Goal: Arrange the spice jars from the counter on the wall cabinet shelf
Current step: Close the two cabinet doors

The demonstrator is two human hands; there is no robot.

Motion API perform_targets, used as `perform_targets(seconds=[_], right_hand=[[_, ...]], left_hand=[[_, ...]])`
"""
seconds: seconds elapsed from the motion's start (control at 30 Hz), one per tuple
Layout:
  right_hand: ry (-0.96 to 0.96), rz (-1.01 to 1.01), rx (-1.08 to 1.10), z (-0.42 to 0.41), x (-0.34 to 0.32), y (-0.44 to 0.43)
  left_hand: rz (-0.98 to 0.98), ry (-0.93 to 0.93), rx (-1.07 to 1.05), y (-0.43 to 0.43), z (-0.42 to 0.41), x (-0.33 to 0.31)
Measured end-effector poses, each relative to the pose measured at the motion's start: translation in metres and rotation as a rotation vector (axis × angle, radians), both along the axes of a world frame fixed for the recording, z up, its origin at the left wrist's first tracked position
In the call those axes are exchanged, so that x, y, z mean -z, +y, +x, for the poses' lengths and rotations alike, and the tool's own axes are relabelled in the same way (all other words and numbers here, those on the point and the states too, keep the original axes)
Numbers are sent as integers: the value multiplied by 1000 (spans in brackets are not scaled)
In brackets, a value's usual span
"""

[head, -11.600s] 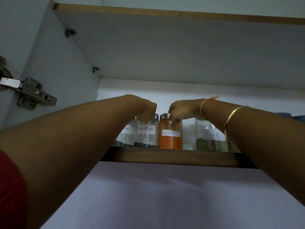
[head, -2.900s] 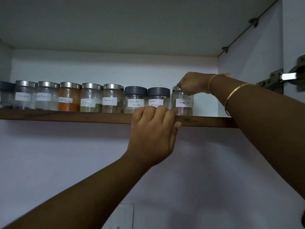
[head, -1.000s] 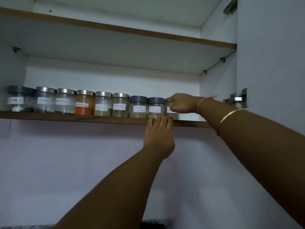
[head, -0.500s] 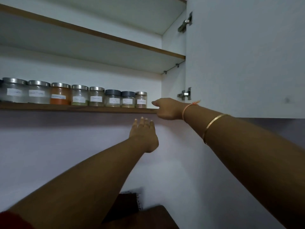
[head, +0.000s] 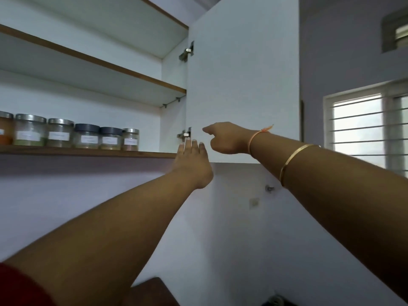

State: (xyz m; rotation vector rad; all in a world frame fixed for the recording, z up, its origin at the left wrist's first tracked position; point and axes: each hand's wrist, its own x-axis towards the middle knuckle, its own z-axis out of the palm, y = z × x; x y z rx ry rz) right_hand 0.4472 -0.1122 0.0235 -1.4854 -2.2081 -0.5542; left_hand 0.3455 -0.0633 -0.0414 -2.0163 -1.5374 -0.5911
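Six spice jars on shelf, white labels, writing blurred

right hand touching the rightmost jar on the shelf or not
Apart. The head view shows the right hand out in front of the open cabinet door, with the cabinet's side wall and a hinge between it and the rightmost jar.

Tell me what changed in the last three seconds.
The right hand let go of the silver-lidded glass spice jar at the row's right end, and the left hand released the brown wooden shelf edge; both moved right, to the open white cabinet door. The jars stayed lined up.
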Motion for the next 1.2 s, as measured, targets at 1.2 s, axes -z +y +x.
perform_targets(seconds=[1.2], right_hand=[[694, 248, -68, 192, -27, 32]], left_hand=[[27, -435, 214, 24, 218, -33]])
